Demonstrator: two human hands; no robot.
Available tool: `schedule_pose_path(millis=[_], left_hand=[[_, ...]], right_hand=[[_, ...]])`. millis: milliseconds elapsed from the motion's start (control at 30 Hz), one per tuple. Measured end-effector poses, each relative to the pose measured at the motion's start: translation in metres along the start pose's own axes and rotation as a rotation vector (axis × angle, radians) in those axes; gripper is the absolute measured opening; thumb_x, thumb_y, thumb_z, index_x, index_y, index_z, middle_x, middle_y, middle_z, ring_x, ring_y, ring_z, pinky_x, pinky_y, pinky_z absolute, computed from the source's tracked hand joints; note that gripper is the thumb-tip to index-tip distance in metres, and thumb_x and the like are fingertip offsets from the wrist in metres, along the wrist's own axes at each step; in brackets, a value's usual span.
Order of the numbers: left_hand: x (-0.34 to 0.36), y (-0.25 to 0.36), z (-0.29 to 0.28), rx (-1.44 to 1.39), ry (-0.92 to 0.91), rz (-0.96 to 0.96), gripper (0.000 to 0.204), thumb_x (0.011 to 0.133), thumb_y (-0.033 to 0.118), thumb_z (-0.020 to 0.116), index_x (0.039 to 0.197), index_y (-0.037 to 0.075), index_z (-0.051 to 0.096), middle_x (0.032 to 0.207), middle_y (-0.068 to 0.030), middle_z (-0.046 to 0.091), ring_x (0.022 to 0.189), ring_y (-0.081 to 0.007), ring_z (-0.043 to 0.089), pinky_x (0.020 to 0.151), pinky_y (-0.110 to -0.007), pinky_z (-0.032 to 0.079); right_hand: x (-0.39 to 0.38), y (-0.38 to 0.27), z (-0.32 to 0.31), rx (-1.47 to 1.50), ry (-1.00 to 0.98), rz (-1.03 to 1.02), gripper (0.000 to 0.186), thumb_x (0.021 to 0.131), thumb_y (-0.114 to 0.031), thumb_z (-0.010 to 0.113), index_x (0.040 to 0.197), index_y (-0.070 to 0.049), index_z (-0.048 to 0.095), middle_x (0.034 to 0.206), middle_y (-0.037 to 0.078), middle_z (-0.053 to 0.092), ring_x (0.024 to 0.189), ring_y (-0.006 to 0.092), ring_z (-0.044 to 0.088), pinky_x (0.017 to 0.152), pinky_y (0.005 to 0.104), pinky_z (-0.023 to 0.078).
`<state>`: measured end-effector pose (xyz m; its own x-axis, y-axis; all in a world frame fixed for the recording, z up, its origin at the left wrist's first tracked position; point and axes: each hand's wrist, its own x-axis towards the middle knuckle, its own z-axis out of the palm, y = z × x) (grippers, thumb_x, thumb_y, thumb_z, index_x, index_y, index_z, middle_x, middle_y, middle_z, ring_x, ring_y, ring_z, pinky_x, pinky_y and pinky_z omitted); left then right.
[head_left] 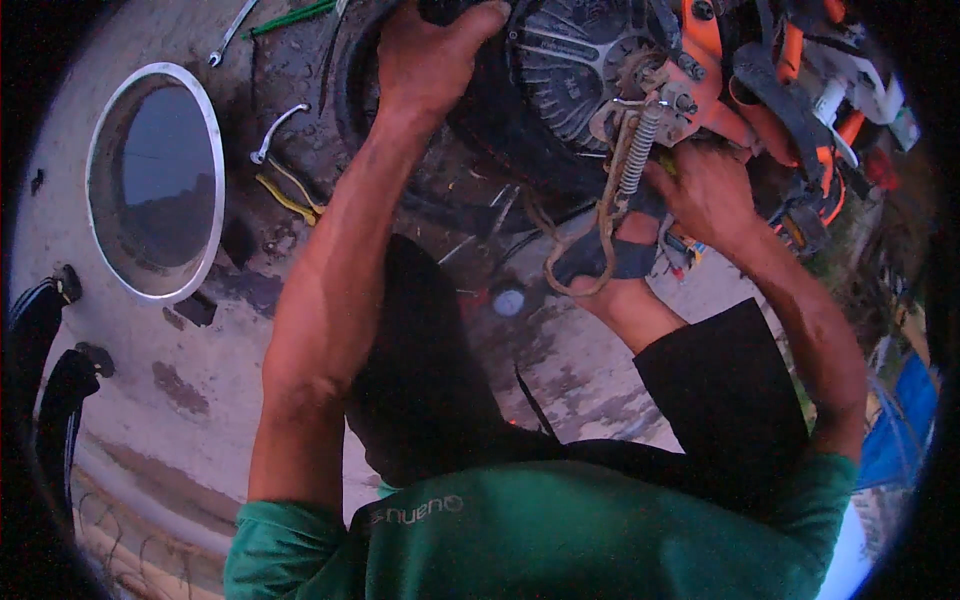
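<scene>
My left hand [428,60] is closed on a black tire [472,120] at the top centre, around a wheel with a grimy finned metal hub [565,80]. My right hand [705,195] reaches under an orange frame [705,45] beside the hub; its curled fingertips are partly hidden, and what they hold is unclear. A coil spring [640,150] and a rusty bent metal stand [560,275] hang just left of that hand, over my bent leg and sandalled foot [605,300].
A round metal-rimmed basin of dark water [165,175] sits at left, near a spanner [228,35], yellow pliers [285,200], a bent metal tool [270,135] and a green rod [290,20]. Another person's legs [45,350] are at the left edge. Blue sheeting [905,410] lies at right.
</scene>
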<state>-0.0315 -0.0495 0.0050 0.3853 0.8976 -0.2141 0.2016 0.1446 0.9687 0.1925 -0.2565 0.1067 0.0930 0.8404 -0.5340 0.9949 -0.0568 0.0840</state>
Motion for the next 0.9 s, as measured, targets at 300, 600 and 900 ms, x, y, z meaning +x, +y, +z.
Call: schedule_pose_path(millis=[300, 600, 900], left_hand=[[0.002, -0.005, 0.002, 0.065, 0.002, -0.03, 0.086, 0.08, 0.058, 0.07, 0.132, -0.009, 0.056, 0.13, -0.0291, 0.061, 0.126, -0.0371, 0.057, 0.105, -0.041, 0.043], [0.006, 0.007, 0.0, 0.187, -0.066, -0.159, 0.086, 0.08, 0.066, 0.066, 0.121, -0.009, 0.063, 0.123, -0.0294, 0.064, 0.119, -0.0397, 0.06, 0.1, -0.044, 0.045], [0.003, 0.011, 0.01, 0.014, 0.04, -0.105, 0.079, 0.083, 0.054, 0.069, 0.128, -0.01, 0.059, 0.127, -0.0275, 0.063, 0.123, -0.0362, 0.058, 0.103, -0.039, 0.043]], right_hand=[[-0.001, 0.014, 0.002, -0.003, 0.181, -0.116, 0.03, 0.095, -0.04, 0.06, 0.097, -0.012, 0.073, 0.087, 0.014, 0.07, 0.078, 0.0355, 0.068, 0.067, 0.0491, 0.052], [0.01, 0.014, 0.012, 0.075, 0.233, -0.196, 0.041, 0.097, -0.047, 0.055, 0.11, -0.012, 0.073, 0.081, 0.015, 0.07, 0.072, 0.0363, 0.067, 0.063, 0.0481, 0.051], [0.012, 0.006, 0.015, 0.067, 0.177, -0.185, 0.037, 0.098, -0.044, 0.054, 0.106, -0.014, 0.074, 0.076, 0.016, 0.068, 0.065, 0.0365, 0.065, 0.057, 0.0482, 0.048]])
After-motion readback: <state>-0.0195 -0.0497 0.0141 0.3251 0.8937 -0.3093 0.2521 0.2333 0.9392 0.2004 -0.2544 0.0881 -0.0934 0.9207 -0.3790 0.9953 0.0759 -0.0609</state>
